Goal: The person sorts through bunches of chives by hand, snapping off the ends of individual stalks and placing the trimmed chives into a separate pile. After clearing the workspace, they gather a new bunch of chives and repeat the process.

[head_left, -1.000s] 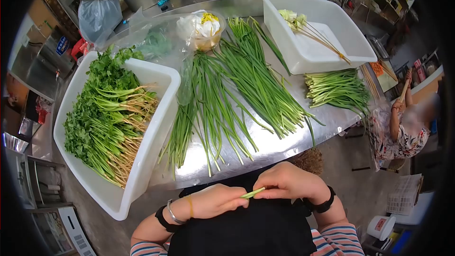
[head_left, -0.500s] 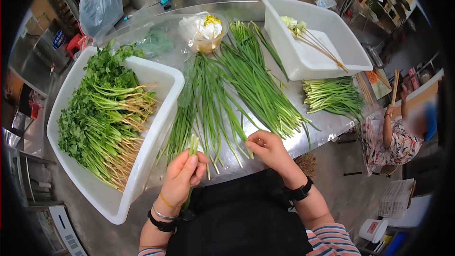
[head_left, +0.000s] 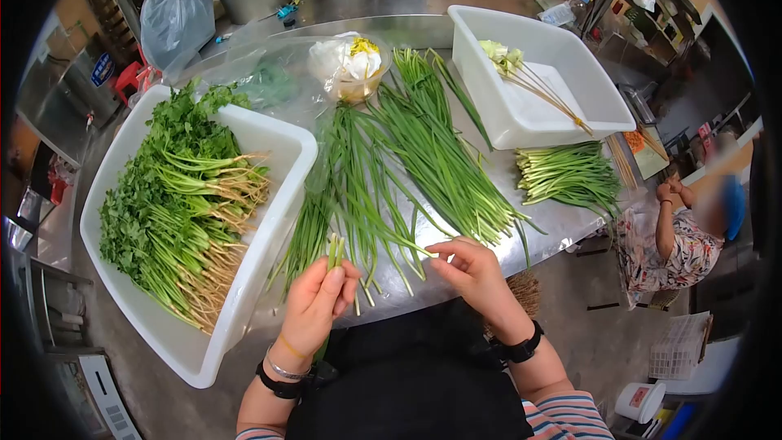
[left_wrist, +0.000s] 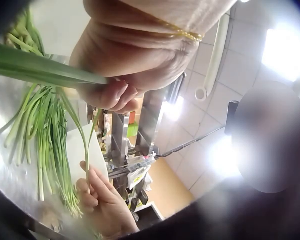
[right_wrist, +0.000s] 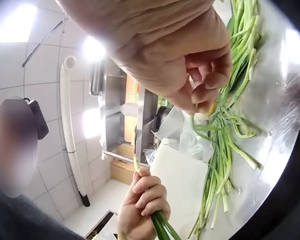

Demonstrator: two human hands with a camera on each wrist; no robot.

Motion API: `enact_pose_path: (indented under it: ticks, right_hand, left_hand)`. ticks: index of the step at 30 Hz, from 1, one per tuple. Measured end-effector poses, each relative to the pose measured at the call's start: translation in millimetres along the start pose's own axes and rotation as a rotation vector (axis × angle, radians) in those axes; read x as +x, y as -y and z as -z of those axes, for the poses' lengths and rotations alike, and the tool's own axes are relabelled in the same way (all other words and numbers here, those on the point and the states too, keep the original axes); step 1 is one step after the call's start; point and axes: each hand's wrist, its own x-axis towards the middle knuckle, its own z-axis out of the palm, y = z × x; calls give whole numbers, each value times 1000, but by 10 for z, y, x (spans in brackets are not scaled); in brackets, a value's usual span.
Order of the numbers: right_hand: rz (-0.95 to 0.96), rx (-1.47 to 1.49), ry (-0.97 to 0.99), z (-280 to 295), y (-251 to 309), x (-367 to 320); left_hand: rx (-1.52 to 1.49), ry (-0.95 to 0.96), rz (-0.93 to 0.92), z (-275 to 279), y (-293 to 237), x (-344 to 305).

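A thin bunch of cut green stalks was gripped upright in the curled left hand, just over the near edge of the steel table. A white plastic tub stood close on that hand's outer side. A single limp leaf was pinched by the fingertips of the right hand, with a strip of bare steel between the hands. The stalks' lower ends were hidden by the palm and a dark apron. Long flat chives lay fanned beyond both hands.
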Motion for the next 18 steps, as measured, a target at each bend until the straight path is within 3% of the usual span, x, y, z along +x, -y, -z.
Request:
enact_pose_path:
  ticks: [1,3,4,6,7,9,10,11,13,17,18]
  right_hand:
    - [115,-177,-22,8,47,-13]
    - [90,-102,-23,17,113,-19]
    - [102,-51,69,53,164,-9]
    - [127,161,191,56,192,1]
    - [134,162,186,62,241,8]
    - [-5,369,174,107,378,31]
    - [8,371,159,118,391,68]
    - [-8,447,134,126,393,116]
    - [-5,525,104,132,430,172]
    - [-28,501,166,94,451,202]
    - [93,429,136,46,409,219]
  left_hand:
    - [5,-8,7,-11,0,21]
    - [184,12,-243,-53,13,109]
    - [187,10,-240,-84,-21,180]
    - [667,99,-547,-156,-89,306]
    - [672,102,-554,-201,-122,309]
    - [518,360,-165,-311,-216,332]
    - [231,381,64,-370,-208,320]
    - [244,396,56,-403,-237,322]
    - [49,375,291,-461,-317,333]
    - [-67,311,245,-537,-297,336]
    - [-76,300,234,-531,-278,353]
